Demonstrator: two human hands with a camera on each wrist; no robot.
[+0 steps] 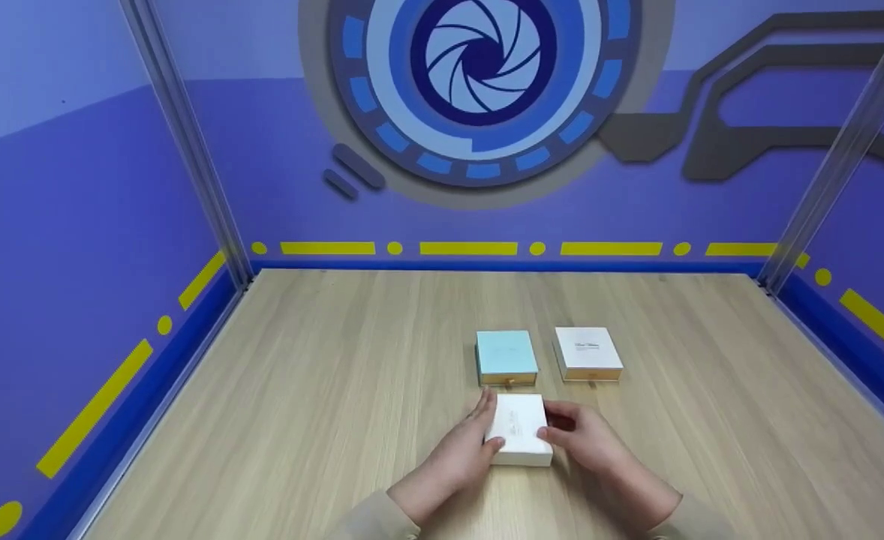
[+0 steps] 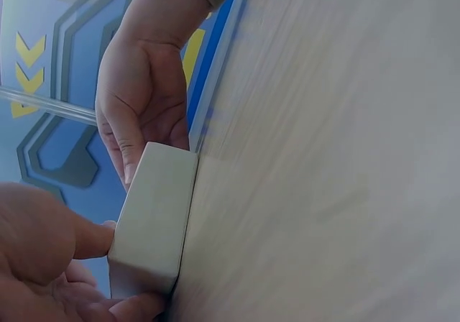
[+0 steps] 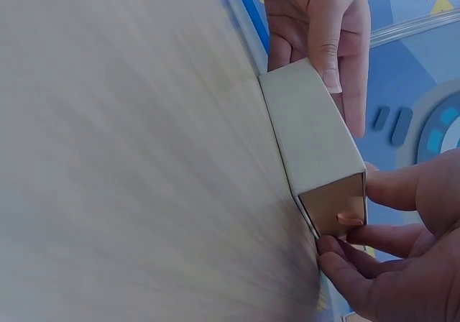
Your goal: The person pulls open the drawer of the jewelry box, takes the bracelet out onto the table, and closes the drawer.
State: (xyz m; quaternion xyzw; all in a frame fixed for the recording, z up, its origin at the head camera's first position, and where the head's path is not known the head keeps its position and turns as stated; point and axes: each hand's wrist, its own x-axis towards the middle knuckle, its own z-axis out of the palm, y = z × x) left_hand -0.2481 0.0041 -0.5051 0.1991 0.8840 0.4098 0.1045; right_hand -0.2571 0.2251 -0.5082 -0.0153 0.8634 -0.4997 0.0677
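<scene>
A small white drawer box (image 1: 518,427) with faint lettering on its lid stands at the table's front, between both hands. My left hand (image 1: 461,446) grips its left end, thumb on the near top edge and fingers along the far side. At the right end, my right hand (image 1: 588,436) holds the box with its thumb on the top edge. The right wrist view shows that end as a tan drawer front (image 3: 334,205) with a small pull tab (image 3: 350,220); the right fingertips lie beside the tab and at the bottom edge. The drawer looks closed.
Behind the held box sits a light teal drawer box (image 1: 506,352), its tan front and tab facing me. To its right is another white drawer box (image 1: 588,351) with dark lettering. Blue-purple panels (image 1: 277,172) wall in the wooden table (image 1: 322,360) at the back and sides.
</scene>
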